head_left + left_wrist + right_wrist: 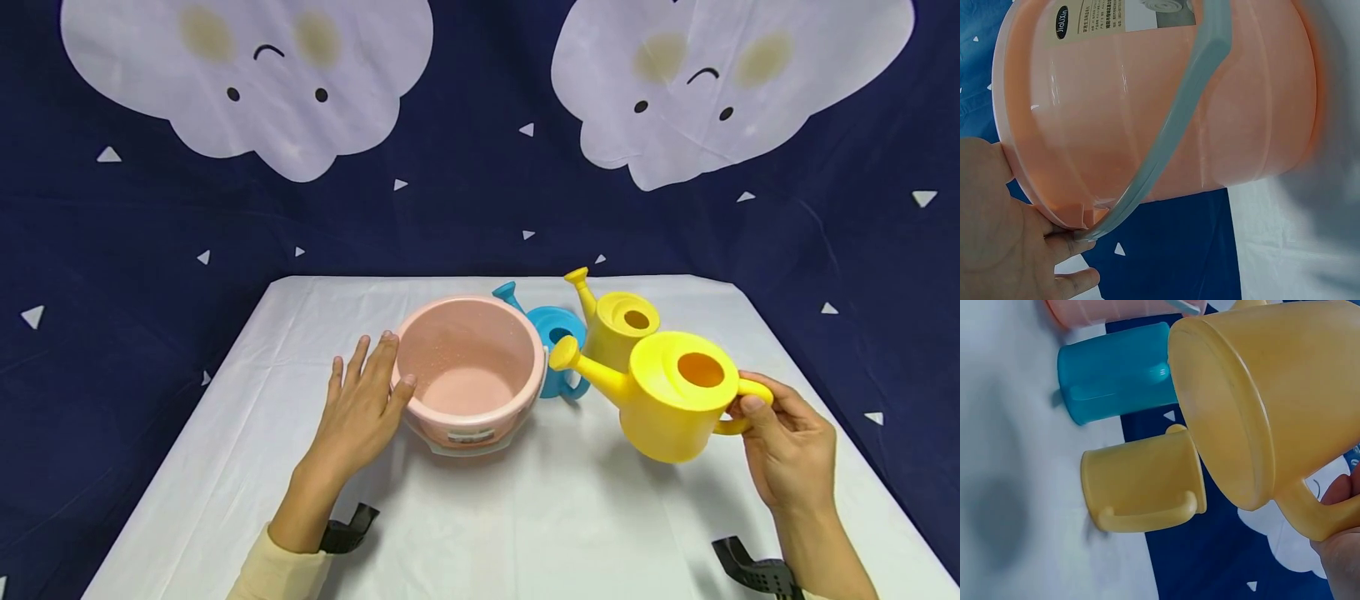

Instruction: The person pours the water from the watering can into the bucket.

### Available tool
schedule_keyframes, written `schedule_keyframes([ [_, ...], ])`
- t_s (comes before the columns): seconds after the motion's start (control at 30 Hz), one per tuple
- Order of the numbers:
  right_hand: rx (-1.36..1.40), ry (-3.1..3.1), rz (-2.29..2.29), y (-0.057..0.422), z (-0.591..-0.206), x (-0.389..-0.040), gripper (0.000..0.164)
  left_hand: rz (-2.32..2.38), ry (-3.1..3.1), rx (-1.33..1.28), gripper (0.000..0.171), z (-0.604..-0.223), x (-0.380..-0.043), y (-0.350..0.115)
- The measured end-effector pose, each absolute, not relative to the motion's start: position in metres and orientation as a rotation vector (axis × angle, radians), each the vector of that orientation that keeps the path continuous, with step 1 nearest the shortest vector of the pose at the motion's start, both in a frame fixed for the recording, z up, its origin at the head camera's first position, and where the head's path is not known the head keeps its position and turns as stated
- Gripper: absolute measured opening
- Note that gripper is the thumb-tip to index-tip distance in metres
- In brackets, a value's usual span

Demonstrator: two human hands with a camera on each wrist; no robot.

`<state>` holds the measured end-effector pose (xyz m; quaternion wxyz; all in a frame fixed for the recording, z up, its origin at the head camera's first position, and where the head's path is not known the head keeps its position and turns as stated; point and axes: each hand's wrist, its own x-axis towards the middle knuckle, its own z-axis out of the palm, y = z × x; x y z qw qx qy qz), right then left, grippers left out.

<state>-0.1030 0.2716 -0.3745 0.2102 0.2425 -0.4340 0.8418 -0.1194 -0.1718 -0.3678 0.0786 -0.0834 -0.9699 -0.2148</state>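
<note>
A pink bucket [468, 392] with a grey-green handle [1169, 134] stands on the table. My left hand [366, 400] rests against its left rim with the fingers fairly straight and spread; the left wrist view shows the fingertips at the rim beside the handle's end. On the right, my right hand [791, 437] grips the handle of a yellow watering can [667, 400], holding it in the air with the spout pointing left toward the bucket. In the right wrist view the raised can's base [1222, 419] faces the camera, clear of the table.
Behind the bucket's right side stands a blue watering can [555, 325]. A second yellow watering can [618, 325] is next to it, partly hidden by the raised one. White cloth covers the table [480, 525]; a dark blue curtain [480, 225] with clouds hangs behind.
</note>
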Motion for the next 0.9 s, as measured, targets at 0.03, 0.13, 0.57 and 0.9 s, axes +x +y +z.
schedule_keyframes([
  [0.03,0.662,-1.216,2.338,0.272,-0.376,-0.103,0.029,-0.643,-2.903,-0.25,0.065,-0.368,-0.119,-0.172],
  [0.13,0.629,-1.219,2.346,0.273,-0.379,-0.101,0.029,-0.644,-2.903,-0.254,0.065,-0.368,-0.12,-0.172],
  [0.57,0.583,-1.247,2.357,0.276,-0.39,-0.097,0.029,-0.643,-2.909,-0.252,0.066,-0.367,-0.12,-0.172],
  [0.9,0.566,-1.246,2.399,0.282,-0.401,-0.096,0.03,-0.644,-2.904,-0.25,0.065,-0.368,-0.119,-0.172],
])
